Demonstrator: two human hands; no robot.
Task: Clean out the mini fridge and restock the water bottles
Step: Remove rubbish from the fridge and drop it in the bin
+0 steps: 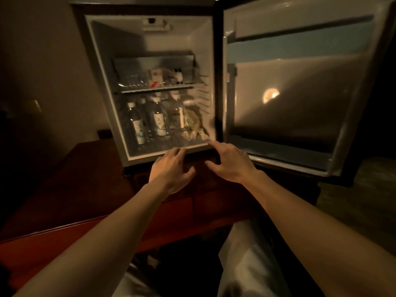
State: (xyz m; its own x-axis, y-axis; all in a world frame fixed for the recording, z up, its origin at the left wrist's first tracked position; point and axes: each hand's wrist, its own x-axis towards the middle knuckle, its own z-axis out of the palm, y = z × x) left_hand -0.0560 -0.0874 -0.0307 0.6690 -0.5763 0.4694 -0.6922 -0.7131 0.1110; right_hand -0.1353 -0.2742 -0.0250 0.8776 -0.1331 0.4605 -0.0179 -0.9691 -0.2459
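The mini fridge (107, 82) stands open in front of me, its door (300, 103) swung out to the right. On its floor stand several clear water bottles (159, 120) with white caps, and a crumpled wrapper (194, 125) lies at the right. Small cartons (155, 79) sit on the wire shelf (162, 87) above. My left hand (171, 168) hovers at the fridge's lower front edge, fingers apart and holding nothing. My right hand (230, 162) reaches beside it toward the lower right corner, fingers spread, also holding nothing.
The fridge sits inside a dark red wooden cabinet (85, 189), whose board stretches toward me on the left. A round light reflection (270, 95) shows on the door's inner panel. My pale trouser leg (246, 264) is at the bottom. The room is dim.
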